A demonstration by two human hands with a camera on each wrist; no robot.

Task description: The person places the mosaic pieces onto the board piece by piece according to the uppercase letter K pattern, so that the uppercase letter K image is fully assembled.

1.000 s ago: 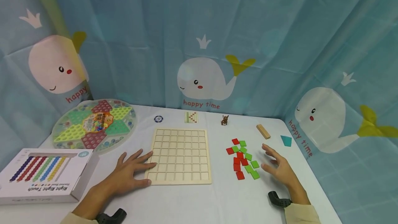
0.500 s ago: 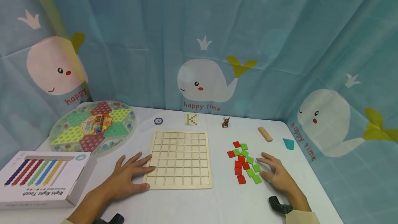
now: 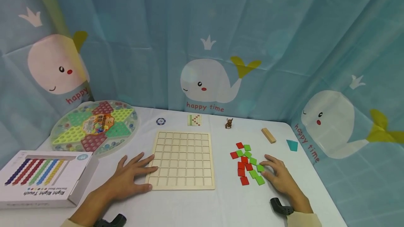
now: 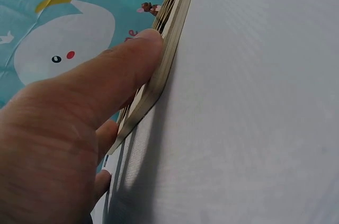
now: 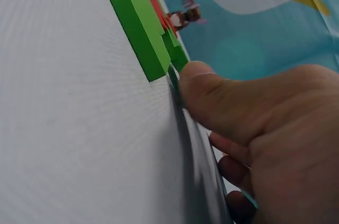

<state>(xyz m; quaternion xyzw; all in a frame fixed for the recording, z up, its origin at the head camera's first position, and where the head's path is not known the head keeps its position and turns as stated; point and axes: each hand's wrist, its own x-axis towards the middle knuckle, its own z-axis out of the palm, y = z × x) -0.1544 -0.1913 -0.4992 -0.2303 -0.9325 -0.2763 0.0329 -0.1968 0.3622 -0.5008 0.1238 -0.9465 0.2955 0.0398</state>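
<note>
A pale wooden grid board (image 3: 184, 160) lies on the white table. My left hand (image 3: 126, 178) rests at its left edge with fingers spread; in the left wrist view the thumb (image 4: 132, 60) lies on the board's corner. Right of the board is a loose cluster of red square tiles (image 3: 241, 165) and green square tiles (image 3: 260, 180). My right hand (image 3: 281, 176) is at the cluster's right side, thumb and forefinger beside the outermost green tile (image 3: 260, 168). The right wrist view shows the thumb tip against or just beside green tiles (image 5: 139, 33); exact contact is unclear.
At the back stand a poker chip (image 3: 161, 121), a small patterned card (image 3: 194, 120) and a brown animal figurine (image 3: 228, 123). A wooden block (image 3: 268, 135) and teal piece (image 3: 291, 145) lie far right. Left are a Chinese checkers set (image 3: 94, 125) and a white box (image 3: 47, 178).
My right hand has moved left and down to the edge of the green tiles, its fingers coming closer together. The left hand stays at the board's edge.
</note>
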